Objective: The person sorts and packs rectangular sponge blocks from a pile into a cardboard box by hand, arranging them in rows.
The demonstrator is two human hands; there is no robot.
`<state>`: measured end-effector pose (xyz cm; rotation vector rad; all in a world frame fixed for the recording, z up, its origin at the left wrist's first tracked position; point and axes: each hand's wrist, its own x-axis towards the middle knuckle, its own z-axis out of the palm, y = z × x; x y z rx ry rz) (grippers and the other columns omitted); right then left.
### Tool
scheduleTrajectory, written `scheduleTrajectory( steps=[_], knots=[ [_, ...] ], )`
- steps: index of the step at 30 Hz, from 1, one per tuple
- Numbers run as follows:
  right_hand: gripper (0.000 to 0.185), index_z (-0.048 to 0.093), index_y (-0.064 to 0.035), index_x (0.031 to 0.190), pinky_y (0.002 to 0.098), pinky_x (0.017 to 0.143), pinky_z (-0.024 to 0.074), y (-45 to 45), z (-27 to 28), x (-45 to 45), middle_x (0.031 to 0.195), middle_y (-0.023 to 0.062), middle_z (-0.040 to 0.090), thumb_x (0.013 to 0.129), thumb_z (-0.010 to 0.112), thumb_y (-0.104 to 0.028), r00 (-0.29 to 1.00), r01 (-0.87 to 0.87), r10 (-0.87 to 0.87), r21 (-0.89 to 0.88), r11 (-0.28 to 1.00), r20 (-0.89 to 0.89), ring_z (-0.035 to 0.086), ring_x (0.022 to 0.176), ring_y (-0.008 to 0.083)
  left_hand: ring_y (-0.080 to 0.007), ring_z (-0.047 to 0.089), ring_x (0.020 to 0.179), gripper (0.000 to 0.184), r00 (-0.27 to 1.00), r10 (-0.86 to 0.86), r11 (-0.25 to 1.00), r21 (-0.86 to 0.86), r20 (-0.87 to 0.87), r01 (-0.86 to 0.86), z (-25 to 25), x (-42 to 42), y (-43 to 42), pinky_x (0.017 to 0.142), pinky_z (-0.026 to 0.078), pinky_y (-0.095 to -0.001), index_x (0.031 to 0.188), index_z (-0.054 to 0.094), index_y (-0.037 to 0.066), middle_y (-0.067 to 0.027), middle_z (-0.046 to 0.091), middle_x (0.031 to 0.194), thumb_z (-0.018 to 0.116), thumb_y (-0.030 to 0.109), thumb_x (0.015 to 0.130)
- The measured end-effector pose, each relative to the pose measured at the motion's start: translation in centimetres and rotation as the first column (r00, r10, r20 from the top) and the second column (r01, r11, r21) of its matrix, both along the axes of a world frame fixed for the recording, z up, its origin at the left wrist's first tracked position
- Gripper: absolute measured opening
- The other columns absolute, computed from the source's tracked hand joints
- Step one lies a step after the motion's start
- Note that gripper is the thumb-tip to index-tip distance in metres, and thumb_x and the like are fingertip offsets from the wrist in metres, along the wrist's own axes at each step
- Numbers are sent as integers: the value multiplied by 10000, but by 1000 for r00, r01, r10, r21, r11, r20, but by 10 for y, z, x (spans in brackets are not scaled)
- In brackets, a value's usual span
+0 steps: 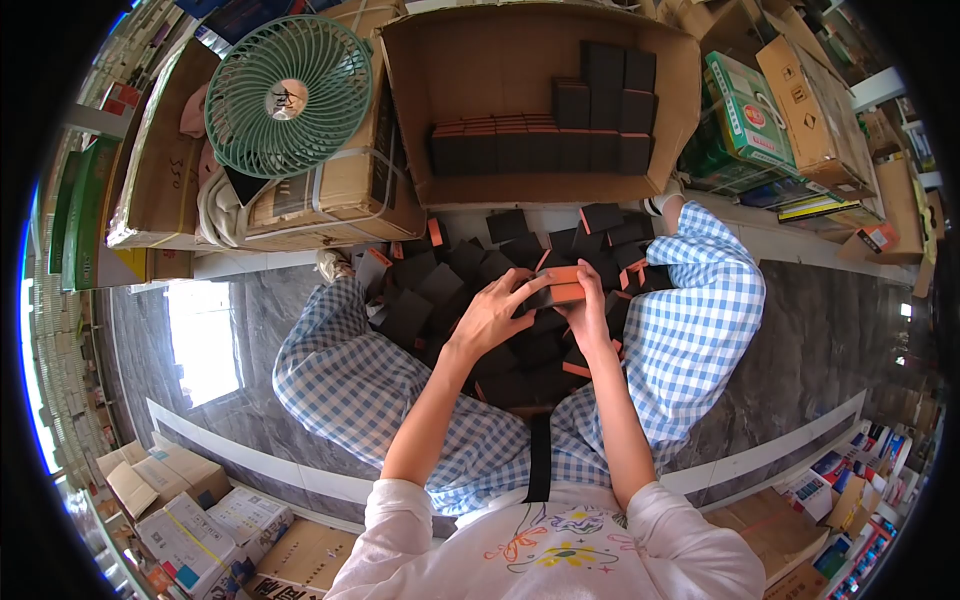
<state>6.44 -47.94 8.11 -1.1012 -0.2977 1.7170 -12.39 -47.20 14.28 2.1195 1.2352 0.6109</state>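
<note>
A small black-and-orange box point(567, 292) is held over the pile between my legs, its orange side showing. My right hand point(588, 312) is closed around its right end. From the left, my left hand point(487, 315) reaches the box with bent fingers, thumb and fingertips at its left end; a dark part shows between them. Below and around both hands lies a loose heap of small black boxes point(410, 317), some turned so that orange edges show. The cardboard carton point(480, 60) beyond the heap holds rows of similar black boxes point(510, 150), stacked higher on the right.
A green fan point(290, 95) stands on a strapped cardboard box point(330, 205) at the far left. More cartons and a green-and-white box point(750, 115) are at the far right. Packed boxes point(190, 540) sit behind at the left. My checked trouser legs point(690, 340) flank the heap.
</note>
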Motion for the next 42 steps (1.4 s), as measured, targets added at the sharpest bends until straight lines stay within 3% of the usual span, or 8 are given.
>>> scheduleTrajectory(
  steps=[8, 10, 20, 25, 28, 32, 35, 42],
  knots=[
    [537, 380, -208, 1318, 362, 809, 442, 1, -7, -1, 1229, 11, 436, 869, 624, -374, 999, 38, -38, -65, 997, 11, 480, 1093, 154, -314, 588, 969, 675, 1000, -11, 999, -32, -12, 10, -3, 2, -1, 798, 526, -379, 1347, 425, 179, -108, 525, 1162, 705, 107, 737],
    [546, 380, -210, 1317, 362, 818, 434, 4, -4, -1, 1228, 7, 440, 864, 623, -393, 1000, 28, -27, -72, 997, 13, 476, 1099, 152, -322, 583, 990, 706, 972, 162, 986, -69, 170, -153, -4, 5, -1, 798, 524, -383, 1352, 397, 118, -123, 529, 1152, 722, 120, 725],
    [530, 444, -163, 1263, 402, 915, 367, 27, -10, -3, 1194, 23, 474, 873, 530, -511, 996, -74, 67, -149, 986, -52, 442, 1152, 178, -319, 582, 1009, 628, 988, 134, 986, -113, 74, -125, 0, 0, 23, 826, 516, -379, 1235, 438, 18, -164, 547, 1116, 754, 134, 705],
    [601, 454, -136, 1270, 419, 973, 309, 49, 2, -4, 1280, 50, 459, 868, 452, -584, 992, -58, 57, -2, 998, -116, 417, 1187, 205, -295, 597, 966, 655, 943, 245, 960, -192, 225, -204, -9, -4, 43, 788, 518, -354, 1236, 440, 29, -155, 559, 1075, 752, 130, 669],
    [598, 420, -100, 1321, 430, 994, 316, 63, 7, -4, 1287, 62, 480, 900, 450, -523, 999, 42, -42, -132, 990, 6, 422, 1214, 211, -275, 609, 960, 668, 898, 294, 952, -184, 327, -245, -22, -11, 69, 805, 519, -338, 1239, 435, 35, -158, 571, 1052, 757, 130, 662],
    [607, 397, -48, 1332, 410, 1005, 354, 91, -5, -5, 1298, 95, 464, 909, 473, -477, 998, 45, -43, -39, 998, 41, 429, 1227, 220, -191, 609, 996, 669, 807, 364, 924, -293, 465, -247, -38, -24, 120, 844, 511, -319, 1282, 384, 39, -103, 577, 1055, 756, 80, 728],
    [548, 416, -11, 1297, 393, 997, 407, 122, -4, -9, 1276, 137, 481, 926, 485, -407, 998, 30, -31, 11, 999, 60, 471, 1201, 232, -238, 632, 939, 671, 676, 482, 858, -456, 558, -236, -55, -33, 171, 774, 522, -346, 1260, 399, 25, -130, 569, 1050, 767, 168, 716],
    [368, 509, -10, 1199, 342, 939, 456, 194, -25, -12, 1202, 135, 540, 953, 482, -283, 949, -85, 13, 215, 973, 316, 525, 1134, 199, -291, 588, 1038, 704, 811, 460, 872, -359, 361, -334, -86, -46, 293, 825, 499, -375, 1298, 365, 10, -205, 524, 1194, 754, 216, 748]
  ],
)
